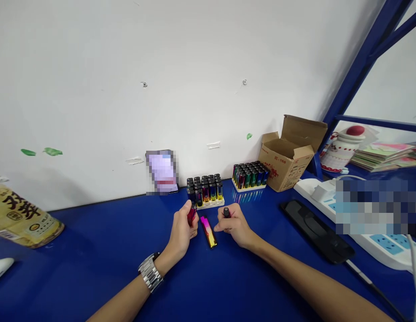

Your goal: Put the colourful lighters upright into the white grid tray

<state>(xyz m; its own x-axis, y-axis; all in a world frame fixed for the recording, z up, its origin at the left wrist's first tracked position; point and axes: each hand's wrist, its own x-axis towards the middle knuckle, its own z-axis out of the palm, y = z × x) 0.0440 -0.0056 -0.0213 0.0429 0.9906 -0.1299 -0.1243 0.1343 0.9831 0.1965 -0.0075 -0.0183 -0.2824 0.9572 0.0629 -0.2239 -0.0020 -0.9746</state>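
Observation:
My left hand (pixel 182 229) is closed around a red metallic lighter (pixel 192 215) with a dark top. My right hand (pixel 237 227) is closed on an upright lighter whose black top (pixel 226 212) shows above the fingers; its body is hidden in the hand. Between the two hands, a pink-to-gold lighter (pixel 208 232) lies on the blue table (pixel 208 286). Just behind the hands, a pale tray (pixel 211 203) holds several black-topped, colourful lighters in rows. To its right stands a second tray (pixel 250 189) filled with similar lighters.
Behind the second tray is an open cardboard box (pixel 284 167). A phone (pixel 162 172) leans against the wall. At right lie a black phone (pixel 317 230) with a cable and a white power strip (pixel 365 232). A yellow drink container (pixel 23 217) sits at far left.

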